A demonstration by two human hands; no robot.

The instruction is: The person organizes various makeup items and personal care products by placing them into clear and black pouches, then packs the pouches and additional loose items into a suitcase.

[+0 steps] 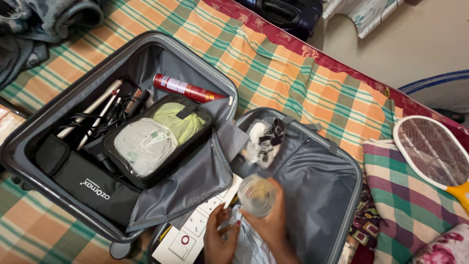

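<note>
red spray can [188, 89], clear pouch [159, 137] in suitcase

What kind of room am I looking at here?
Most likely a bedroom at home. An open grey suitcase lies on a bed with a checked sheet, a patterned pillow sits at its corner, and a mosquito racket lies on folded bedding. Both hands work at the suitcase.

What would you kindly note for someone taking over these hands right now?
Right hand holds a small clear cup above the suitcase's lower edge. Left hand pinches a clear plastic bag beside a white power strip.
Already packed in the left half: clear pouch, red spray can, black case, cables.
A bagged bundle lies in the right half.
Cup, bag and strip are not yet stowed.
</note>
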